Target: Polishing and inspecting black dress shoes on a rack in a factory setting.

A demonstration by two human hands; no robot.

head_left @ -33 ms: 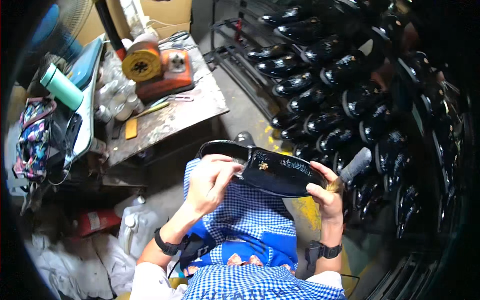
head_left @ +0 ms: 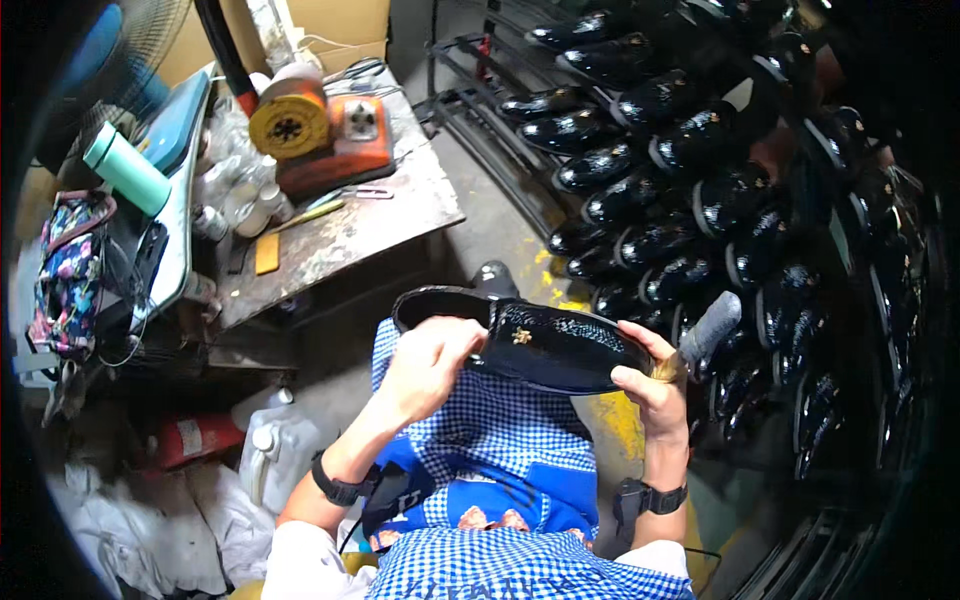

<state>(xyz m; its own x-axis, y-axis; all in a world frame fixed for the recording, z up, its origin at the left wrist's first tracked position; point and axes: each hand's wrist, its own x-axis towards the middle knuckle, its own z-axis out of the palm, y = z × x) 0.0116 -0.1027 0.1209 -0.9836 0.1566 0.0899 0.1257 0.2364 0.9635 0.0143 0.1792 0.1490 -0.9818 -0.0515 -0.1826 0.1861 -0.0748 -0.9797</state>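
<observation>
A worn, stained bench [head_left: 370, 235] stands on a grey floor [head_left: 458, 152]. Behind the bench rises a tan panel [head_left: 355, 22]; just to its left is a pale-topped side table [head_left: 180, 245]. Right of the bench are a black metal rack [head_left: 497, 160] and yellow floor patches [head_left: 622, 425]. Light brightens the bench; far to its right lies darkness.

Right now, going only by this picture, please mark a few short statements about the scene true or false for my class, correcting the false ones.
1. The right hand holds the toe end of a black shoe. True.
2. The left hand is well away from the shoe. False: it is at the shoe's opening.
3. A gold ornament sits on the shoe's upper. True.
4. The orange machine stands on the floor. False: it stands on the table.
5. A mint-green bottle is left of the machine. True.
</observation>
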